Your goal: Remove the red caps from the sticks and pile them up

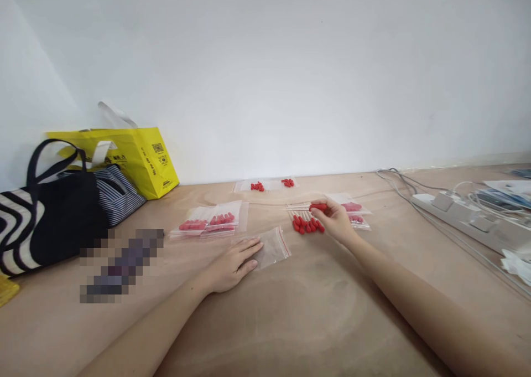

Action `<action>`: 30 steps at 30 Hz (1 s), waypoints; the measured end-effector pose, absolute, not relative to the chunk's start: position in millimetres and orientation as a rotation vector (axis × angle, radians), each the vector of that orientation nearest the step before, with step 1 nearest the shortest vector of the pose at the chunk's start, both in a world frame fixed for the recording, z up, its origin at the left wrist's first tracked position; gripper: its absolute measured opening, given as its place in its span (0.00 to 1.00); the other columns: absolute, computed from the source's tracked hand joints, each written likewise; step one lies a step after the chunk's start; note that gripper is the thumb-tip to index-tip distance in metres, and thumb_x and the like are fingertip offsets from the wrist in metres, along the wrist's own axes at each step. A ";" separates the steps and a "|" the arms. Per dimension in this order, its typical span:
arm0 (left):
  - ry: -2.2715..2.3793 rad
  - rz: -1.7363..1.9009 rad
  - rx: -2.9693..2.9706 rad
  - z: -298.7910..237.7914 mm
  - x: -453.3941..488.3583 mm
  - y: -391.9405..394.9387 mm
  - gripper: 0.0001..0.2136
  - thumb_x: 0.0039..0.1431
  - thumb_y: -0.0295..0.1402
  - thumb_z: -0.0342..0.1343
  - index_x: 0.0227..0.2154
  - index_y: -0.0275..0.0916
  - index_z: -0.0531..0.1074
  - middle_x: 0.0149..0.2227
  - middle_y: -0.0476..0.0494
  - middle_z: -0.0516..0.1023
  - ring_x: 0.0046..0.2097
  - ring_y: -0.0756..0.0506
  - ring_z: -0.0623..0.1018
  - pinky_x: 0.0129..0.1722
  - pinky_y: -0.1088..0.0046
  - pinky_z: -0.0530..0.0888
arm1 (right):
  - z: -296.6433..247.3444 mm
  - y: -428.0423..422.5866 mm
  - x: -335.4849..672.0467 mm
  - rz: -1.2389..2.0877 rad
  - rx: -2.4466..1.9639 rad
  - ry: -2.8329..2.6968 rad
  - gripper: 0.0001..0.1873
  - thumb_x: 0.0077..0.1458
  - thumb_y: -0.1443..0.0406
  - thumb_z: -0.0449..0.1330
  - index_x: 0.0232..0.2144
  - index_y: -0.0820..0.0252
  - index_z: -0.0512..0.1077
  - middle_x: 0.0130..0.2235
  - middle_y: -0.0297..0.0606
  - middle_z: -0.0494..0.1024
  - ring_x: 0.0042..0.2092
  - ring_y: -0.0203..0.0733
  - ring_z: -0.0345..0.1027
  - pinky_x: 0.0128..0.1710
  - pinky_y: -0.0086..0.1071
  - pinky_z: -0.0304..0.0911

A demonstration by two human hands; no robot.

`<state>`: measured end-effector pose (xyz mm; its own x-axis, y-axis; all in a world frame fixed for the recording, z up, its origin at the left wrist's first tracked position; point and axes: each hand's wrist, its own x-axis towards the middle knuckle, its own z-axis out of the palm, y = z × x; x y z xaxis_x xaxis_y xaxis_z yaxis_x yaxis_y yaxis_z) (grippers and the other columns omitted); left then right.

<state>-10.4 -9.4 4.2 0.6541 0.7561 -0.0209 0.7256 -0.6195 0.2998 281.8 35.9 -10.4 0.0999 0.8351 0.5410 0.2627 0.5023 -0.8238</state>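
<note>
My left hand (232, 263) lies flat, palm down, over one end of a clear zip bag (272, 248) with a red seal line. The bag looks flat, and the hand hides part of it. My right hand (335, 220) pinches a thin white stick with a red tip (318, 206) between thumb and fingers; whether it holds more than one I cannot tell. Just below it lies a row of similar red-tipped sticks (306, 226), red ends toward me. Filled zip bags (354, 206) with red tips inside sit beyond my right wrist, partly covered by it.
Filled bags of red-tipped sticks (219, 220) are stacked at left centre. More such sticks (258, 186) lie on plastic near the wall. A yellow bag (153, 166) and a black bag (62, 216) stand left. A white power strip (468, 216) with cables lies right.
</note>
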 end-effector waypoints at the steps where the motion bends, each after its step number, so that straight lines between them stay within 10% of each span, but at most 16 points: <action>1: 1.188 0.149 2.590 4.3 -10.3 -9.4 0.21 0.60 0.41 0.38 0.56 0.45 0.51 0.60 0.47 0.50 0.60 0.45 0.53 0.57 0.62 0.53 | -12.2 37.6 275.9 0.425 -1.039 -1.543 0.08 0.48 0.64 0.54 0.33 0.59 0.67 0.30 0.36 0.73 0.32 0.37 0.66 0.33 0.32 0.62; 9: 1.195 0.144 2.589 5.5 -9.4 -10.4 0.21 0.60 0.41 0.38 0.56 0.45 0.52 0.60 0.47 0.51 0.60 0.45 0.53 0.57 0.62 0.53 | -20.6 49.0 235.1 -0.243 -1.217 -2.259 0.15 0.48 0.76 0.47 0.36 0.62 0.69 0.38 0.44 0.70 0.39 0.40 0.63 0.38 0.31 0.58; 30: 1.178 0.184 2.592 5.1 -8.2 -10.9 0.21 0.60 0.40 0.39 0.56 0.45 0.53 0.60 0.47 0.52 0.59 0.45 0.54 0.57 0.61 0.54 | -2.1 18.8 228.0 -0.077 -1.296 -2.187 0.17 0.56 0.61 0.46 0.25 0.59 0.72 0.34 0.38 0.72 0.39 0.40 0.59 0.40 0.37 0.45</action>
<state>-8.2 -10.9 5.1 0.6579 0.7531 -0.0026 0.7164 -0.6248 0.3105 228.0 18.8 -2.1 -0.3524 0.7831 0.5125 0.8172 0.5244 -0.2393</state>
